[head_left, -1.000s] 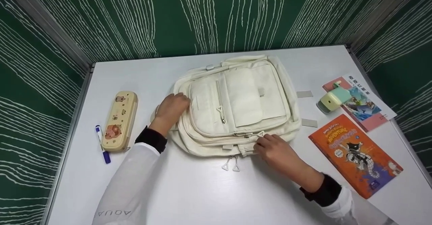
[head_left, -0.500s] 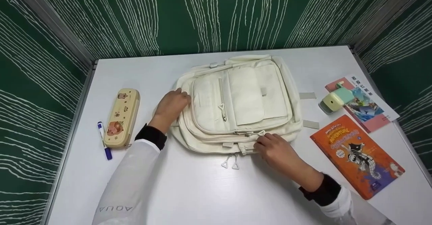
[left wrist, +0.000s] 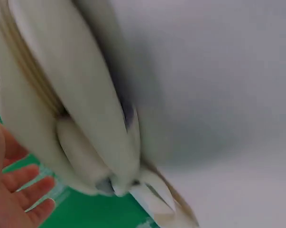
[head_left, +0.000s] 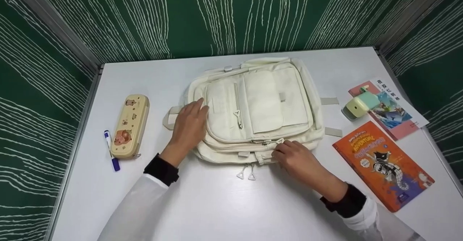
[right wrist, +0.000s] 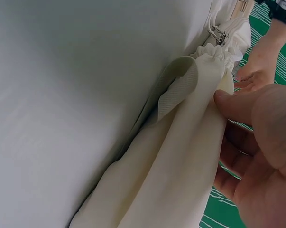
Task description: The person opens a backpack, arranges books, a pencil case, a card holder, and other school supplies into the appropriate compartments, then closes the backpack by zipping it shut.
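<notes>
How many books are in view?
2: the orange book on the right, and the pink book beyond it, partly hidden by the sharpener. The backpack could hide others.

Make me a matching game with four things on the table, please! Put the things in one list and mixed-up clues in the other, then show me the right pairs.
Things
1. backpack
2. pen
3. sharpener
4. pencil case

Clues
A. green and yellow, beside the orange book
B. pale yellow, with little pictures on top
C. cream, held at its edge by the right hand
D. blue and white

Right pairs: 1-C, 2-D, 3-A, 4-B
</notes>
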A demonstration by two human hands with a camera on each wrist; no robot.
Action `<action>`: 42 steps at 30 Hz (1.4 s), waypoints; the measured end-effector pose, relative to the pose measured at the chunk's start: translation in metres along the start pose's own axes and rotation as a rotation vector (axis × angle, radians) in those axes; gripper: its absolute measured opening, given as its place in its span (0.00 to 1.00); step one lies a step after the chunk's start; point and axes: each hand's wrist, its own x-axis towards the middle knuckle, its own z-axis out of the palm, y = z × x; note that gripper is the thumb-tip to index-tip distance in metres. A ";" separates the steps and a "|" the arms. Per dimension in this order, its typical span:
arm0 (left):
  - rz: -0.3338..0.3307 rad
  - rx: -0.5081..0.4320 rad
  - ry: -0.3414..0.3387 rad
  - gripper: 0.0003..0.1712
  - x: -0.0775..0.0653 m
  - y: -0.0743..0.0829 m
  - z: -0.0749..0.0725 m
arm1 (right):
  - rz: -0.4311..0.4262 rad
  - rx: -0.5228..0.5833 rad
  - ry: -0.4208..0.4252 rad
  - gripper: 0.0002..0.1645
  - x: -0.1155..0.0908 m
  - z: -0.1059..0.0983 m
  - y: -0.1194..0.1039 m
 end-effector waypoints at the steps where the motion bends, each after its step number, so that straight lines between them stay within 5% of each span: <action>1: 0.011 -0.020 0.013 0.20 -0.006 0.008 0.001 | 0.002 0.003 -0.006 0.18 0.000 0.000 0.000; 5: 0.063 -0.053 -0.049 0.29 -0.030 0.039 0.001 | 0.001 0.013 -0.003 0.20 0.002 -0.001 0.000; 16: 0.295 0.079 -0.265 0.34 -0.073 0.108 0.006 | -0.011 0.010 0.009 0.21 0.005 -0.004 0.003; 19: 0.378 0.151 -0.244 0.30 -0.078 0.118 0.011 | -0.009 0.004 0.004 0.20 0.005 -0.005 0.003; 23: 0.449 0.201 -0.130 0.21 -0.079 0.126 0.017 | -0.009 0.002 0.011 0.20 0.005 -0.005 0.003; 27: 0.455 0.208 -0.079 0.09 -0.077 0.131 0.020 | -0.010 0.006 0.012 0.21 0.004 -0.005 0.002; 35: 0.383 0.255 -0.290 0.11 -0.073 0.142 0.018 | -0.003 0.010 -0.003 0.22 0.004 -0.006 0.002; 42: 0.329 0.271 -0.391 0.03 -0.074 0.148 0.019 | 0.005 -0.001 -0.008 0.22 0.003 -0.006 0.001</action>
